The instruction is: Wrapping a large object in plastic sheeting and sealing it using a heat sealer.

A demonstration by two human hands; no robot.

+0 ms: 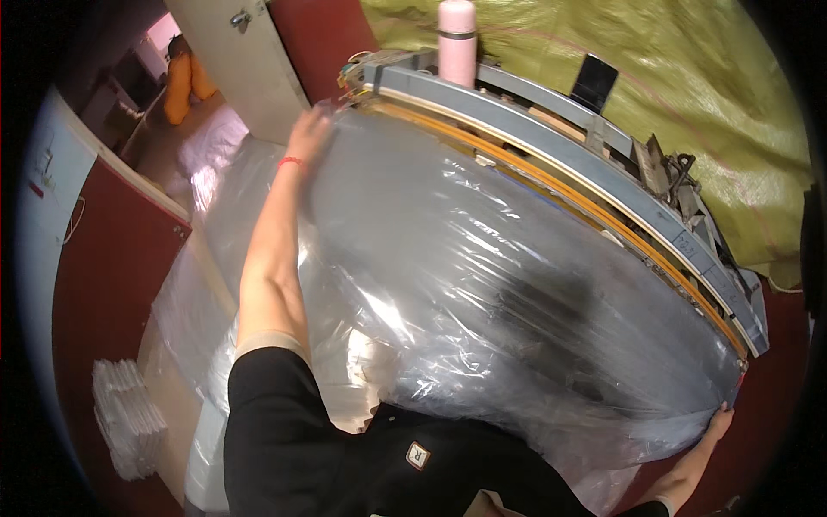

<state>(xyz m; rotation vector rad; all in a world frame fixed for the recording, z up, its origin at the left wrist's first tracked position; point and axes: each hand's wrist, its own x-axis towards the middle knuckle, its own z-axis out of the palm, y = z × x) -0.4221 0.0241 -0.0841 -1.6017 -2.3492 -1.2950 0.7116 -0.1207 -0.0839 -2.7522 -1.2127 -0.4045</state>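
A wide sheet of clear plastic film [405,224] spreads in front of me, shiny and wrinkled, over a grey surface. My left hand [312,131], with a red band at its wrist, is at the film's far left corner, its fingers smeared by motion. At the near right corner, my right hand [722,422] pinches the film's edge, with the fingers partly hidden. Along the far side runs a long grey metal bar machine [551,129], with an orange strip [551,183] along its near edge.
On the machine stand a pink bottle [457,47] and a dark phone [594,84]. Metal parts [663,168] lie at its right end. Behind hangs a yellow-green woven sheet [732,112]. A door [233,65] stands ajar at far left. Stacked clear plastic bundles [127,418] lie at lower left.
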